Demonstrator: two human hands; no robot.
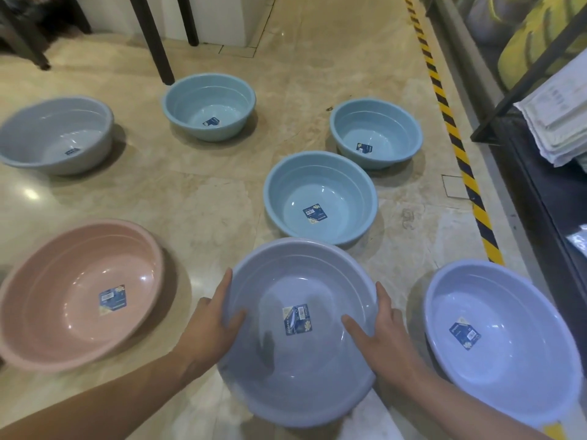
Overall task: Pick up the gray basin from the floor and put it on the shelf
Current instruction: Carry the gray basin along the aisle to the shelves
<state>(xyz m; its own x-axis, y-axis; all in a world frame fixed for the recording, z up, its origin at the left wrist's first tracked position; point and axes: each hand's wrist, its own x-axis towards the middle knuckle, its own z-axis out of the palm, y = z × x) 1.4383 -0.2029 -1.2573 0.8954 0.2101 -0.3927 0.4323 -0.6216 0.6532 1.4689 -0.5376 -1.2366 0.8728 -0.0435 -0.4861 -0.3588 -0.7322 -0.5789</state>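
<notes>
A gray basin (pixel 298 369) with a blue label inside is held tilted toward me, low in the middle of the view. My left hand (pixel 212 325) grips its left rim, thumb inside the bowl. On the opposite rim, my right hand (pixel 384 335) holds it with the thumb inside as well. The dark shelf (pixel 552 217) runs along the right edge of the view.
Other basins stand on the marble floor: a pink one (pixel 76 293) at left, a gray one (pixel 55 134) far left, three blue ones (pixel 320 198) ahead, a pale gray one (pixel 498 338) at right. Yellow-black tape (pixel 460 154) lines the floor by the shelf. Dark furniture legs (pixel 155 42) stand behind.
</notes>
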